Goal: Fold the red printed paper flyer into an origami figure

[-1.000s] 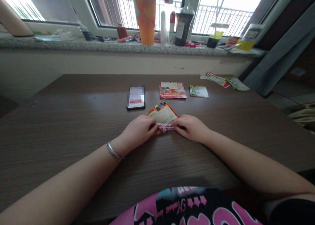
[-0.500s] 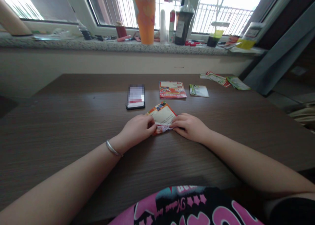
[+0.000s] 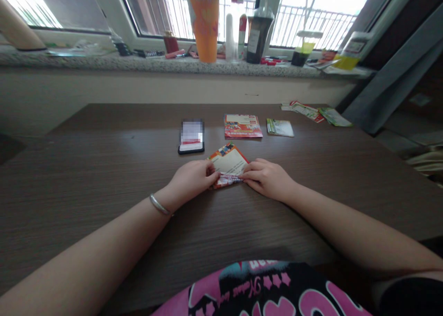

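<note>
A colourful printed paper [image 3: 229, 161] lies on the brown table before me, its near edge folded up into a strip with white and red print. My left hand [image 3: 194, 175] pinches the paper's left side between thumb and fingers; a silver bangle circles that wrist. On the right side, my right hand [image 3: 265, 176] grips the other end of the fold, fingertips and thumb pressed together. Just beyond the paper are a red printed stack of leaflets [image 3: 243, 127] and a smaller pile of pale cards [image 3: 280, 128].
A phone [image 3: 191, 137] lies left of the leaflets. More printed papers [image 3: 308, 111] rest at the table's far right corner. The granite windowsill [image 3: 145, 63] behind carries a tall orange cup [image 3: 206, 27], a dark drink cup [image 3: 258, 37] and several bottles.
My left hand has slid slightly left along the paper's fold, showing more of the folded strip. The right hand stays almost where it was.
</note>
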### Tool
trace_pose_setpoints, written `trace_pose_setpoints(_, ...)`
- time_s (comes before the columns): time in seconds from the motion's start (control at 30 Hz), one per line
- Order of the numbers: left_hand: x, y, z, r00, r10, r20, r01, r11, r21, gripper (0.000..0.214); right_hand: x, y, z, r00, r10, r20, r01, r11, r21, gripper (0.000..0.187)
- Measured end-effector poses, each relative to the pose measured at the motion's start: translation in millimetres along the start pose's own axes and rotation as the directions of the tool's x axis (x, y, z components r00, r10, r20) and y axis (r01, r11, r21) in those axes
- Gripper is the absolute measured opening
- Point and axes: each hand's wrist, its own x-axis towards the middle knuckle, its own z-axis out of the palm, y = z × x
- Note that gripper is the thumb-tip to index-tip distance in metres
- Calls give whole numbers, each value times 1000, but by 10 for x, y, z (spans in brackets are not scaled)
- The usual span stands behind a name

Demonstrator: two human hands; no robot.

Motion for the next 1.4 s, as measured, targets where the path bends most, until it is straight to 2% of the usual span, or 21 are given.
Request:
trace_pose_setpoints(0.33,-21,27,19,997,53,-63,-47,996,79,27,23,1,-6,1000,20,10,-20,999,-41,28)
trace_pose_setpoints(0.57,-18,15,54,995,41,-89,-36,997,66,24,19,-2,-1,1000,-16,17,17,995,-94,28)
trace_pose_setpoints(0.63,-25,10,65,991,41,-127,-36,998,45,21,17,-2,-2,999,-32,20,34,993,-113,28)
trace_pose_setpoints(0.7,-36,0,77,980,81,-182,-78,997,21,18,18,-1,-1,999,-34,20,36,991,-130,27)
trace_pose_setpoints(0.8,-50,-17,93,946,227,-230,-234,972,-4,20,19,10,1,1000,-12,17,14,988,-154,27)
trace_pose_setpoints(0.87,-56,-20,101,914,327,-239,-332,943,21,22,18,23,1,1000,14,17,-11,985,-172,27)
trace_pose_setpoints(0.93,-62,-10,108,888,389,-244,-381,921,83,23,15,37,1,999,39,15,-35,982,-184,27)
trace_pose_setpoints(1.1,-100,55,125,862,449,-237,-395,886,242,28,5,59,9,998,66,18,-61,981,-181,29)
trace_pose_setpoints(1.4,-129,82,152,878,434,-203,-366,881,300,30,5,62,19,997,78,13,-76,985,-157,28)
